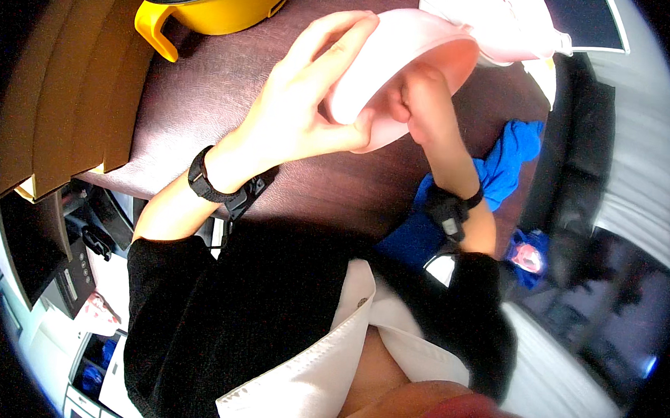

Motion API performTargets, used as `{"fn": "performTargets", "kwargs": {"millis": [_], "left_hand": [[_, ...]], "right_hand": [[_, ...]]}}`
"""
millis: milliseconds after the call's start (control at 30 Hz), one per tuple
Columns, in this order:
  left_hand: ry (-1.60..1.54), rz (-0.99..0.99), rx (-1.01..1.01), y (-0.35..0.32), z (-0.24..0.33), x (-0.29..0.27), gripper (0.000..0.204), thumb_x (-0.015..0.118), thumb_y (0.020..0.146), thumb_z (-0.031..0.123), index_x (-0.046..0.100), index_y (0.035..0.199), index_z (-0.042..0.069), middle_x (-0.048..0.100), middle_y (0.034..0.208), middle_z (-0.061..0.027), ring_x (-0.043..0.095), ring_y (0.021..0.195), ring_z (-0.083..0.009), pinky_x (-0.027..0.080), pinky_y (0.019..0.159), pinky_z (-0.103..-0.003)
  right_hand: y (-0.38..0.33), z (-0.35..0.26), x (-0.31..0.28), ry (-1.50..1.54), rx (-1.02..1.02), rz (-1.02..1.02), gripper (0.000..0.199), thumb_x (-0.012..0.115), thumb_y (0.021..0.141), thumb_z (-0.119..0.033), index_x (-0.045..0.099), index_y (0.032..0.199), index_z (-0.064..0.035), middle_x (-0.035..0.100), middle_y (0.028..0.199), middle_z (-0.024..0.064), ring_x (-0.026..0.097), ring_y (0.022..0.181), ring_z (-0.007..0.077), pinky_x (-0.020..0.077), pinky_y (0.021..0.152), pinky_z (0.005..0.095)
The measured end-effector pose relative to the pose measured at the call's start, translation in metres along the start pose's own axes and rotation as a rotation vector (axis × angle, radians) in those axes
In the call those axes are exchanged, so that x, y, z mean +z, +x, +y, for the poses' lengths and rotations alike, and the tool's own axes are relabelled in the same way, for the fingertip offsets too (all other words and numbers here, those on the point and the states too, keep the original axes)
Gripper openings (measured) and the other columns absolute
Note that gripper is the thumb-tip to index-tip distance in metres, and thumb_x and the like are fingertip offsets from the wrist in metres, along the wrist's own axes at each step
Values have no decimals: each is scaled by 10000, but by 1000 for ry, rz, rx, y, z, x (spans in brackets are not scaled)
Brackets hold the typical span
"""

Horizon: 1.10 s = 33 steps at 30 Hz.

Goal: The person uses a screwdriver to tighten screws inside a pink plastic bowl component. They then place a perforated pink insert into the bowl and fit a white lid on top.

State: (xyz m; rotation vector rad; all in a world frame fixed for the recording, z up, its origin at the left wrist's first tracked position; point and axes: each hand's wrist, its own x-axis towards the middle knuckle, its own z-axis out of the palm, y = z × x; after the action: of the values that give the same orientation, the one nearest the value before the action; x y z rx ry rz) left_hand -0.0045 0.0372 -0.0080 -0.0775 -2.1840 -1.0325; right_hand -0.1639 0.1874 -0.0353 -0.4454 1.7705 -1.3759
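Observation:
A pale pink bowl [383,50] is held tilted above the dark brown table, its opening turned toward the right. My left hand [295,103] grips its side, with the thumb at the lower rim and the fingers over the outer wall. Inside the opening is my right hand [429,108], its fingers curled in against the bowl's inner wall. Whatever those fingers may hold is hidden. A bright blue cloth [513,157] lies crumpled on the table beside my right forearm.
Toward the far left stands a yellow pot [216,13] with a handle and a dark lid. A white bag [504,22] lies at the far right, close to the bowl. Brown cardboard [79,86] rises along the left of the table [197,106].

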Motion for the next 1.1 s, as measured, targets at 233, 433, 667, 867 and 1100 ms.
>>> {"fn": "performTargets", "kwargs": {"millis": [233, 433, 667, 867, 1100], "left_hand": [[-26, 10, -23, -2, -1, 3, 728, 671, 624, 161, 494, 1309, -12, 489, 1302, -196, 520, 1180, -335, 443, 976, -394], [-7, 2, -1, -3, -2, 2, 740, 659, 620, 189, 497, 1313, -16, 497, 1312, -197, 516, 1192, -334, 426, 993, -405], [24, 14, -1, -1, 0, 2, 742, 665, 630, 206, 492, 1313, -29, 496, 1308, -215, 514, 1194, -339, 410, 1008, -412], [69, -4, 19, -1, 6, 0, 731, 670, 642, 209, 493, 1306, -42, 501, 1305, -217, 517, 1190, -343, 417, 1002, -415], [58, 5, 37, 0, 1, 0, 714, 675, 642, 184, 500, 1300, -30, 504, 1297, -214, 527, 1180, -344, 432, 993, -412]], "right_hand": [[-21, -30, 10, -581, 29, 62, 232, 515, 917, -202, 621, 864, -3, 595, 670, 167, 617, 547, 241, 487, 515, 382], [-19, -15, 13, -1339, -629, 284, 166, 573, 829, -159, 649, 898, -28, 643, 771, 179, 623, 660, 374, 504, 620, 466], [3, 10, 18, -553, -329, 302, 174, 505, 896, -169, 607, 840, -41, 601, 664, 142, 585, 529, 298, 451, 505, 399], [-6, -5, 6, 487, 142, -106, 163, 491, 924, -163, 544, 814, -55, 492, 598, 54, 465, 457, 197, 369, 431, 322], [-12, -2, 17, -1163, -753, 411, 120, 554, 824, -123, 600, 799, -15, 635, 757, 169, 643, 711, 347, 529, 629, 427]]}}
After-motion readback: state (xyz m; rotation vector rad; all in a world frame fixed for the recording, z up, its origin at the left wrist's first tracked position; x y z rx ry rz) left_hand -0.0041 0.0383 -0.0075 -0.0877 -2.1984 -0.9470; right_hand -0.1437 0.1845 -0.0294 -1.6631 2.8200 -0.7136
